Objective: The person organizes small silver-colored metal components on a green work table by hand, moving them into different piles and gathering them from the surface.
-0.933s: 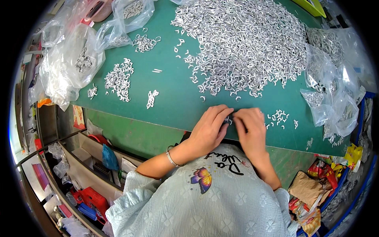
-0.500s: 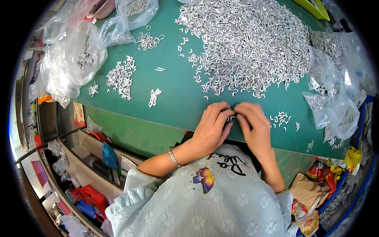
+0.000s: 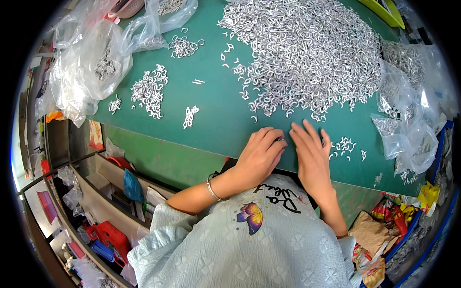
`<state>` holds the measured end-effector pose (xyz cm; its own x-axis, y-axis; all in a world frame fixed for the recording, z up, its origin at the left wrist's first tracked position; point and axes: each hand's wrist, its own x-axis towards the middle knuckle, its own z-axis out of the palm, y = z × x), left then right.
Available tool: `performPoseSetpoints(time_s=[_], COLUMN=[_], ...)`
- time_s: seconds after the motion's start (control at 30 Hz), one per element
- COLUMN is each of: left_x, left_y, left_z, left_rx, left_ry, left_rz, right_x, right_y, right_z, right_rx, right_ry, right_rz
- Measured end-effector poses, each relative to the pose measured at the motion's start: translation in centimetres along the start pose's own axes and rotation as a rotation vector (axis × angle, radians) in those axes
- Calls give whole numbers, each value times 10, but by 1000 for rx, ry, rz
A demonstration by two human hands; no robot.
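At the front edge of the green table my left hand (image 3: 261, 157) is closed, thumb and fingers pinched round a small silver metal piece. Only a glint of it shows at the fingertips. Just to its right, apart from it, my right hand (image 3: 310, 161) lies low over the tabletop, open with its fingers stretched forward. Beside the right hand lies a small cluster of curved silver pieces (image 3: 344, 146). Beyond both hands spreads a large heap of small curved silver metal pieces (image 3: 307, 57).
Smaller piles of silver pieces (image 3: 150, 91), rings (image 3: 184, 47) and linked pieces (image 3: 190, 116) lie on the left of the green table (image 3: 216, 103). Clear plastic bags (image 3: 89, 72) stand far left, more bags (image 3: 410, 125) at right. An open drawer (image 3: 103, 180) sits below left.
My right hand has drawn away from the left hand's fingertips and its fingers have straightened. My left hand stays nearly in place, still pinched. The view has shifted slightly.
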<state>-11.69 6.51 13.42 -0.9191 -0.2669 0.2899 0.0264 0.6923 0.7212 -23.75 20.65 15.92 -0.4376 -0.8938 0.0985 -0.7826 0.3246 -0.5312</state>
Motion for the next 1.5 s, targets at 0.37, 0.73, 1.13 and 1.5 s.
performPoseSetpoints(time_s=[0.37,0.73,1.13,1.5], left_x=[1,9,-3,-4], left_y=[4,13,4,7], left_z=[-4,5,3,0], left_rx=[-59,79,-45,-91], left_ry=[97,-77,-34,31], left_rz=[-78,32,4,-48], right_x=[-18,-4,-15,-21], right_y=[-2,13,-4,-5], right_z=[-7,-9,-17,-17], right_rx=[104,68,-43,51], right_ry=[93,315,-38,88], right_rz=[38,172,46,65])
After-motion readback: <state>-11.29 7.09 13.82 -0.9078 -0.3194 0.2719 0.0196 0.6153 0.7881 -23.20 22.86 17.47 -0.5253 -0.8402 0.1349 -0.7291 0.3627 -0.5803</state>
